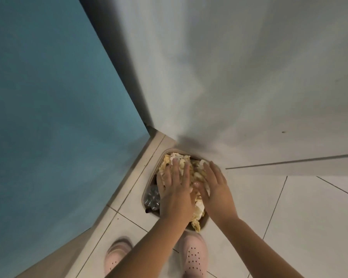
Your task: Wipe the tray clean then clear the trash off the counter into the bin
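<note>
We note both hands flat with fingers straight, the left hand and right hand pressing side by side on the crumpled yellow-and-white paper trash and grasping nothing. The trash fills the brown rounded-square bin, which sits on the white tiled floor in the corner between the teal wall and the pale grey wall. We also see crinkled clear plastic at the bin's left side.
</note>
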